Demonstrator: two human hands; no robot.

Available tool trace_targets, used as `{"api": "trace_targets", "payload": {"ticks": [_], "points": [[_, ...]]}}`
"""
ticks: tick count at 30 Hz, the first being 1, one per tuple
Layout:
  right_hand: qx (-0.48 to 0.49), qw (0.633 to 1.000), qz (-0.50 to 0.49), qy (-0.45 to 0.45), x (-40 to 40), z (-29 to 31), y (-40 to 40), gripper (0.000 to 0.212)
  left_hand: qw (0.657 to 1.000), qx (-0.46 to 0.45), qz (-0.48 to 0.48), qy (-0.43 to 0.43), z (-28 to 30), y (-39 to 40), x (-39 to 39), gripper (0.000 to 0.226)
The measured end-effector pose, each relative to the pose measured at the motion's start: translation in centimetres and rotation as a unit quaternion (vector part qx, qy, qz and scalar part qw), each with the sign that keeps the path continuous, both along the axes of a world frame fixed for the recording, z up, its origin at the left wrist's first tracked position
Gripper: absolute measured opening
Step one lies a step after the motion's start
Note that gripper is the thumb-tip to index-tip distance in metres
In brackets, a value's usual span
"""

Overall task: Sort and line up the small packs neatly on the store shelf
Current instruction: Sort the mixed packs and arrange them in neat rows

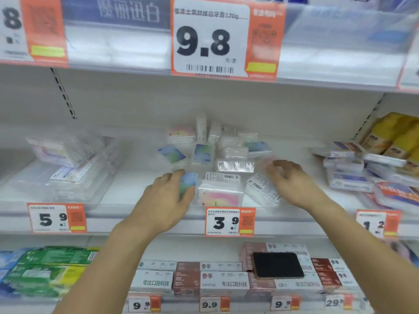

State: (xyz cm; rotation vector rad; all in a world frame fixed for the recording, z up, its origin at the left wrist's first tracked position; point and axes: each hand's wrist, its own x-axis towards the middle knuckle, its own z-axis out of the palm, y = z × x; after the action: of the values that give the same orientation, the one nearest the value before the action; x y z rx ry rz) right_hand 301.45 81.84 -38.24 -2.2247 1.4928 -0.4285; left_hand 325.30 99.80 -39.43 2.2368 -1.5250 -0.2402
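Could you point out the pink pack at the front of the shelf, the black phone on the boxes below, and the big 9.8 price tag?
pink pack (221, 197): head view, on its pink front face.
black phone (277, 265): head view, middle of its dark screen.
9.8 price tag (204, 41): head view, on the printed digits.

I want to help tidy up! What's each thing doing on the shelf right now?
left hand: grips a blue-green pack.
right hand: fingers curled, hovering, holding nothing.
small packs: jumbled heap, some tilted, some flat.
pink pack: flat at the shelf front.
black phone: flat on boxes below.
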Motion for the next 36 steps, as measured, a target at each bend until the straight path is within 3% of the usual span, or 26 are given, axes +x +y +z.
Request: {"api": "trace_targets", "payload": {"ticks": [2, 4, 7, 10, 13, 16, 18, 20, 25, 31, 36], "points": [[-0.060, 0.997, -0.028, 0.030, -0.2, 0.7, 1.0, 0.052, 0.999, -0.023, 0.000, -0.023, 0.1, 0.9, 0.6, 0.068], [-0.164, 0.986, -0.016, -0.021, 0.4, 2.1, 2.6, 0.050, 0.996, -0.086, 0.019, -0.025, 0.7, 1.8, 1.8, 0.067], [-0.257, 0.952, 0.122, -0.112, 3.7, 4.3, 6.6, 0.033, 0.978, -0.192, 0.072, -0.025, 2.4, 3.3, 3.6, 0.044], [-0.205, 0.920, 0.304, -0.142, 9.2, 5.4, 11.9, 0.029, 0.941, -0.309, 0.137, -0.032, 3.5, 5.5, 5.8, 0.018], [-0.158, 0.900, 0.387, -0.124, 15.5, 5.1, 14.6, 0.024, 0.902, -0.364, 0.225, -0.062, 3.5, 8.7, 9.8, 0.031], [-0.132, 0.904, 0.375, -0.157, 21.4, 5.6, 15.5, 0.028, 0.897, -0.344, 0.276, -0.002, 3.0, 11.9, 13.3, 0.074], [-0.109, 0.909, 0.344, -0.209, 25.1, 6.7, 15.8, 0.045, 0.918, -0.291, 0.267, 0.043, 1.9, 12.7, 14.1, 0.092], [-0.091, 0.912, 0.343, -0.204, 28.4, 7.8, 16.0, 0.071, 0.936, -0.248, 0.241, 0.070, 0.8, 12.9, 14.2, 0.096], [-0.033, 0.924, 0.378, -0.037, 33.2, 7.3, 15.4, 0.098, 0.950, -0.221, 0.214, 0.059, -0.9, 13.3, 15.4, 0.082], [-0.003, 0.922, 0.381, -0.067, 31.6, 5.9, 15.0, 0.129, 0.937, -0.263, 0.225, 0.050, -1.7, 13.4, 15.5, 0.066], [0.001, 0.921, 0.374, -0.112, 32.1, 5.4, 13.3, 0.124, 0.928, -0.275, 0.244, 0.062, -1.9, 13.3, 15.7, 0.045]]}}
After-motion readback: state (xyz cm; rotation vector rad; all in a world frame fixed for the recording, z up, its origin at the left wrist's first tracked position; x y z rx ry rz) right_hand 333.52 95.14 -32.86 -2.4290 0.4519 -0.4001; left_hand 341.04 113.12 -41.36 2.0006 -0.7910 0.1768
